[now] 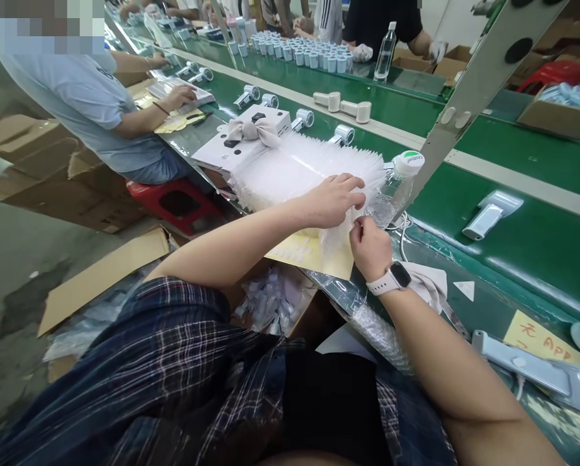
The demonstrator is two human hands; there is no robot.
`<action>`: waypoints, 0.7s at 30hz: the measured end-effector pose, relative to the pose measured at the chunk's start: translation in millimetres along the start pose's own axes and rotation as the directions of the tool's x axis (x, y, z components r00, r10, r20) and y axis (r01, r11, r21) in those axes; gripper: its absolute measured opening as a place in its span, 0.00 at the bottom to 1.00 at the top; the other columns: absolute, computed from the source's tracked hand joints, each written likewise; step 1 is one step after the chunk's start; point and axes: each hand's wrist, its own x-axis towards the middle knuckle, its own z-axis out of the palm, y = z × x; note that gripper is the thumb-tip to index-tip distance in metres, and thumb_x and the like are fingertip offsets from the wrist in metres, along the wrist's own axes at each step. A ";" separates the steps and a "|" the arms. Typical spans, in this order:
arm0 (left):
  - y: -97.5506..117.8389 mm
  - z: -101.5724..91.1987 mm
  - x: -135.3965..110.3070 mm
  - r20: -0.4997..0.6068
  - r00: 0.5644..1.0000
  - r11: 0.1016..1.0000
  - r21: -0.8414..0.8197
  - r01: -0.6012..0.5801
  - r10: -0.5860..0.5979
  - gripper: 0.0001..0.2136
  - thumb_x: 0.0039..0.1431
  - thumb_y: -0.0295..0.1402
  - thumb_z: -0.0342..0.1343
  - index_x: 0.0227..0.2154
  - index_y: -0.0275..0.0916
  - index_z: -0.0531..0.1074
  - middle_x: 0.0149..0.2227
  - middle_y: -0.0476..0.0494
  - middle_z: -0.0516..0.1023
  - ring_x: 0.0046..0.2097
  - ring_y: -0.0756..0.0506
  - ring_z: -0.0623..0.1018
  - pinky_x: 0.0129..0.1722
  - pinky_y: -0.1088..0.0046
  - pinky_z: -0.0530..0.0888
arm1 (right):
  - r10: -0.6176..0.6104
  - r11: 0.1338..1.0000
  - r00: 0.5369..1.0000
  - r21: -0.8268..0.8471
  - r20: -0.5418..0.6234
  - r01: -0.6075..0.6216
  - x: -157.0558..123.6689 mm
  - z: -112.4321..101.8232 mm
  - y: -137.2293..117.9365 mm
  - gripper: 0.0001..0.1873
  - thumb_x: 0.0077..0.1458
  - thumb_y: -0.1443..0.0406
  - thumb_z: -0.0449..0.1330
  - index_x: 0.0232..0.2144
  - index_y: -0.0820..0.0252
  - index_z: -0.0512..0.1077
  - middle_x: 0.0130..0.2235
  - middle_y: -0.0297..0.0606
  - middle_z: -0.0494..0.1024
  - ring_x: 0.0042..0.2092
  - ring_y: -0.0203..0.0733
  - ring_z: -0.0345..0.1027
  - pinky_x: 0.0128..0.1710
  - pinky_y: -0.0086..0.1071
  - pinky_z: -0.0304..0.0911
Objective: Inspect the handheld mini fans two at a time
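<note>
I look down from a head camera at my two bare hands, working at the edge of a green conveyor belt [523, 239]. At the centre lies a long fanned stack of thin, translucent white plastic bags [300, 171], stretching from my hands toward eleven o'clock. The stack lies lengthwise beside the belt, seemingly so that its near end sits within easy reach.

My left hand [333, 199] rests palm down on the near end of the stack, fingers curled over its edge, pressing it flat as if to steady it. My right hand [368, 249], at about five o'clock from the left, is turned thumb up with a white smartwatch [395, 278] on the wrist; its thumb and forefinger are pinched together on a bag at the stack's near edge, closed on thin film. Both forearms reach forward from my lap, elbows bent.

Just beside my hands at two o'clock, a clear plastic water bottle with a white cap [401, 178] lies tilted. Under the stack's near end is a yellow sheet of small round stickers [314, 254]. At three o'clock a white handheld device [489, 213] lies on the belt. At ten o'clock a seated co-worker in a light blue shirt [90, 103] works at the same line.
</note>
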 end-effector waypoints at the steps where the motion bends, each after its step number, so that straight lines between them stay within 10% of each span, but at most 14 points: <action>1: -0.6 0.0 0.3 0.005 1.000 1.000 0.005 0.005 -0.005 0.21 0.62 0.20 0.49 0.52 0.38 0.79 0.74 0.33 0.65 0.76 0.31 0.63 0.74 0.47 0.64 | -0.020 0.999 1.000 0.032 -0.009 0.020 -4.1 -5.6 3.7 0.15 0.69 0.64 0.50 0.45 0.61 0.76 0.34 0.46 0.84 0.34 0.50 0.79 0.40 0.38 0.67; 9: -13.1 5.0 -1.5 -0.030 0.999 0.995 -0.096 -0.012 0.010 0.12 0.71 0.32 0.55 0.44 0.35 0.83 0.74 0.31 0.66 0.76 0.32 0.63 0.77 0.50 0.59 | -0.072 0.985 0.997 0.156 -0.022 0.075 -27.6 -44.8 35.9 0.16 0.70 0.58 0.51 0.41 0.58 0.76 0.35 0.45 0.86 0.34 0.50 0.81 0.39 0.40 0.71; 15: -19.1 4.9 -0.9 -0.022 1.000 0.978 -0.206 0.012 -0.016 0.11 0.71 0.32 0.55 0.42 0.38 0.83 0.74 0.35 0.66 0.76 0.35 0.62 0.77 0.50 0.60 | -0.102 0.988 0.992 0.120 0.080 0.092 -9.5 -20.5 15.0 0.21 0.64 0.62 0.61 0.58 0.58 0.76 0.32 0.37 0.85 0.36 0.51 0.80 0.42 0.39 0.67; 21: -22.8 6.0 -2.5 -0.035 0.999 0.967 -0.254 0.007 -0.016 0.10 0.69 0.31 0.56 0.39 0.38 0.83 0.73 0.36 0.67 0.76 0.35 0.64 0.77 0.50 0.60 | -0.117 0.984 0.982 0.153 0.149 0.094 7.1 -11.2 0.6 0.11 0.68 0.65 0.55 0.41 0.57 0.78 0.32 0.39 0.83 0.31 0.45 0.75 0.43 0.39 0.66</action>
